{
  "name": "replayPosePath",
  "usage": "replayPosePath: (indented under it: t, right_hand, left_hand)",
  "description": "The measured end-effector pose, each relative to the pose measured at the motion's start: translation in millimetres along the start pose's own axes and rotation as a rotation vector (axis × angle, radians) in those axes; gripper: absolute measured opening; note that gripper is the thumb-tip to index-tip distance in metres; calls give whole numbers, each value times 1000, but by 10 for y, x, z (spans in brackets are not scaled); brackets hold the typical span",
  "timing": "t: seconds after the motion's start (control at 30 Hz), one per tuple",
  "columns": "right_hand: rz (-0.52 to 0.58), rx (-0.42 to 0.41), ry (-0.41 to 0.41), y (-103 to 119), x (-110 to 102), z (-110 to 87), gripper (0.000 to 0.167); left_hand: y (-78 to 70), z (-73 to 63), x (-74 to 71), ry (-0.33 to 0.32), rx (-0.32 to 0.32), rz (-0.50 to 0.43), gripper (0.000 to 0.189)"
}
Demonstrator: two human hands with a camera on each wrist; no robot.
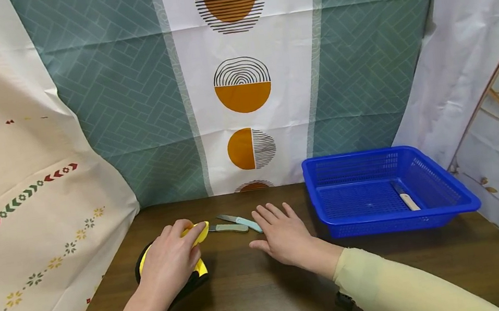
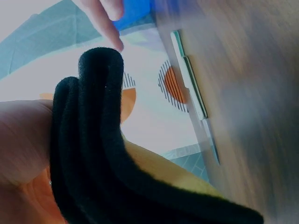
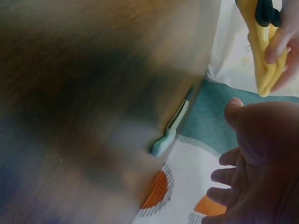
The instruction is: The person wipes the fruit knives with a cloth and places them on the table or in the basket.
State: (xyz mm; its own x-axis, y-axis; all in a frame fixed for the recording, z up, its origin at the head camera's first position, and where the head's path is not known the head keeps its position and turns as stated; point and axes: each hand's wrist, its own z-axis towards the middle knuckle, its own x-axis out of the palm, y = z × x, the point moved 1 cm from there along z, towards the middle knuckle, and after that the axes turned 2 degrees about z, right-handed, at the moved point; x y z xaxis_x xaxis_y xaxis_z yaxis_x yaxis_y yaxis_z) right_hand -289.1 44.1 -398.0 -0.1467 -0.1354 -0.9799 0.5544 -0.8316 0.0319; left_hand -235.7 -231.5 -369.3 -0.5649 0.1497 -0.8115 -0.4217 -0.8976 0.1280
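Observation:
My left hand (image 1: 170, 258) pinches a folded yellow cloth with thick black edging (image 1: 201, 267), bunched up between thumb and fingers at the table's left side. In the left wrist view the black edging (image 2: 105, 116) stands in several soft folds. My right hand (image 1: 283, 232) is spread palm down with its fingers extended, holding nothing. Close to its fingertips is a small knife with a light blue handle (image 1: 250, 223). It crosses a second knife with a pale green handle (image 1: 232, 227), whose blade end reaches toward the cloth.
A blue plastic basket (image 1: 393, 221) stands at the right on the brown wooden table (image 1: 250, 302). Inside it lies a knife with a cream handle (image 1: 409, 201). Patterned curtains (image 1: 136, 86) hang behind the table and along both sides.

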Motion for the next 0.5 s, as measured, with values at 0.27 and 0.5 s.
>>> replayPosePath:
  t: [0.27,0.5]
  right_hand:
    - [26,33,43,-21,276,193,75]
    - [-24,61,90,31,285,310,68]
  left_hand:
    - [24,16,42,14,-15,6,51]
    - [49,36,102,42,-44,5,49]
